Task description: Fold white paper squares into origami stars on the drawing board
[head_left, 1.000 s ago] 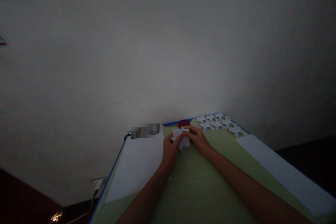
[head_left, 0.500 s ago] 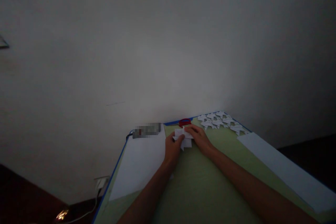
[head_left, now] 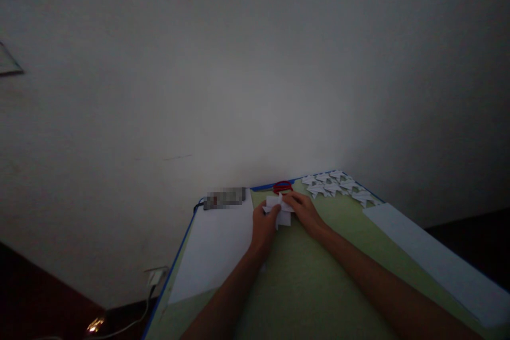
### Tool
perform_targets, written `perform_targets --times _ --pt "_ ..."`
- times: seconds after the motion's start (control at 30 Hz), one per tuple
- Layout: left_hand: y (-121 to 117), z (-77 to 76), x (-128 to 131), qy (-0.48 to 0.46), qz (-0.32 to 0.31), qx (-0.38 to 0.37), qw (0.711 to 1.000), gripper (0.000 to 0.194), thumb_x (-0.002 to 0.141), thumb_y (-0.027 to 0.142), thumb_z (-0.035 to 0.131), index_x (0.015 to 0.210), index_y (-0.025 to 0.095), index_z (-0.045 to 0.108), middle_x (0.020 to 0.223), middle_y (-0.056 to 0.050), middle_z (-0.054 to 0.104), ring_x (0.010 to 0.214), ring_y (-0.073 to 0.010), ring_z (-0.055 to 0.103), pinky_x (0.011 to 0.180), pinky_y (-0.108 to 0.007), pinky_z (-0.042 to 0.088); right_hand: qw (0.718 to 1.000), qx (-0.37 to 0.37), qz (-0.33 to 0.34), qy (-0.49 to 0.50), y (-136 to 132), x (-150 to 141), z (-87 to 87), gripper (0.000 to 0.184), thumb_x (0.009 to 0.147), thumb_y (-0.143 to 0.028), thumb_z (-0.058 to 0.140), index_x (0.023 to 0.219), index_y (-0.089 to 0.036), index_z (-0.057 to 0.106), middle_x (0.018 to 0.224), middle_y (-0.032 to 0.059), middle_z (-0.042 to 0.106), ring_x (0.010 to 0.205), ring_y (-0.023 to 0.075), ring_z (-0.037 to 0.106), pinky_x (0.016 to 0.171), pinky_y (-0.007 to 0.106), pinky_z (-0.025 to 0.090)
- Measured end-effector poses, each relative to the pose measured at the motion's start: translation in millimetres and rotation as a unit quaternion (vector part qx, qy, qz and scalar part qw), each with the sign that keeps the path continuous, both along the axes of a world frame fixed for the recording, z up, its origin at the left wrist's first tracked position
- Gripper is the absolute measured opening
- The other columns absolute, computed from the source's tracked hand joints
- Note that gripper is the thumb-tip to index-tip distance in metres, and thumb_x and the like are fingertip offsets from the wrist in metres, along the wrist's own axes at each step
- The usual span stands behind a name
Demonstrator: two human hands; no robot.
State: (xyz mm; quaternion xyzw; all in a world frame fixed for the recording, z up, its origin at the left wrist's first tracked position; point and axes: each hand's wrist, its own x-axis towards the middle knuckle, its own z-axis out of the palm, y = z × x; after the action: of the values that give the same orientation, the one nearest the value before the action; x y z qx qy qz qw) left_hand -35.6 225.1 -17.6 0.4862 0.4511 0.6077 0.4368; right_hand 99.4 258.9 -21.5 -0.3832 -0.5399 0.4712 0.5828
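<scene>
Shifted slightly rightward in view since the earlier frame, the green surface [head_left: 314, 276] lies beneath the left hand [head_left: 263, 227] and right hand [head_left: 306, 212], whose fingers pinch the folded paper [head_left: 285, 218] between them. It should be light, easily creased, best held by its layered folds.

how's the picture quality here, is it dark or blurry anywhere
Head view: dim overall, the wall palest in the middle and darker toward the edges; fine creases on the folded paper in the hands too soft to read; blocky pixelation over the object on the white sheet; small bright glare low on the left
</scene>
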Motion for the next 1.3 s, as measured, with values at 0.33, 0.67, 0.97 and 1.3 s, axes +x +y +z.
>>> perform_targets --times 0.33,0.67,0.97,1.3 --pt "3 -2.0 -1 -0.027 0.067 -0.01 0.997 0.03 0.072 0.034 0.073 0.09 0.01 0.075 0.084 -0.01 0.076 0.072 -0.021 0.068 0.067 -0.03 0.051 0.996 0.035 -0.077 0.004 4 3 -5.2 0.04 0.087 -0.052 0.055 0.085 -0.016 0.072 0.076 0.0046 0.068 0.068 0.0186 0.059 0.063 0.029 0.047" --pt "5 -2.5 0 -0.083 0.099 -0.011 0.992 0.029 0.069 0.033 0.071 0.087 0.011 0.073 0.082 -0.009 0.075 0.071 -0.0203 0.067 0.067 -0.03 0.051 0.854 0.142 -0.105 -0.489 60 24 11.6 0.035 0.089 -0.015 0.053 0.119 -0.017 0.073 0.12 0.0135 0.073 0.113 0.0274 0.061 0.101 0.039 0.042" --pt "12 -11.4 1 -0.083 0.094 -0.01 0.992 0.031 0.07 0.033 0.069 0.091 0.011 0.074 0.086 -0.01 0.076 0.075 -0.0216 0.068 0.07 -0.032 0.052 0.718 0.132 0.009 -0.683 97 22 32.2 0.036 0.084 -0.025 0.068 0.119 -0.024 0.074 0.117 0.0128 0.073 0.119 0.0341 0.058 0.093 0.04 0.043" --pt "13 -14.3 1 -0.09 0.076 -0.003 0.993 0.031 0.069 0.033 0.07 0.09 0.011 0.073 0.082 -0.009 0.074 0.07 -0.0193 0.065 0.066 -0.029 0.05 0.671 0.154 0.09 -0.72 104 15 52.8 0.019 0.078 -0.021 0.075 0.097 -0.019 0.077 0.105 0.0114 0.074 0.099 0.0247 0.066 0.08 0.027 0.045"
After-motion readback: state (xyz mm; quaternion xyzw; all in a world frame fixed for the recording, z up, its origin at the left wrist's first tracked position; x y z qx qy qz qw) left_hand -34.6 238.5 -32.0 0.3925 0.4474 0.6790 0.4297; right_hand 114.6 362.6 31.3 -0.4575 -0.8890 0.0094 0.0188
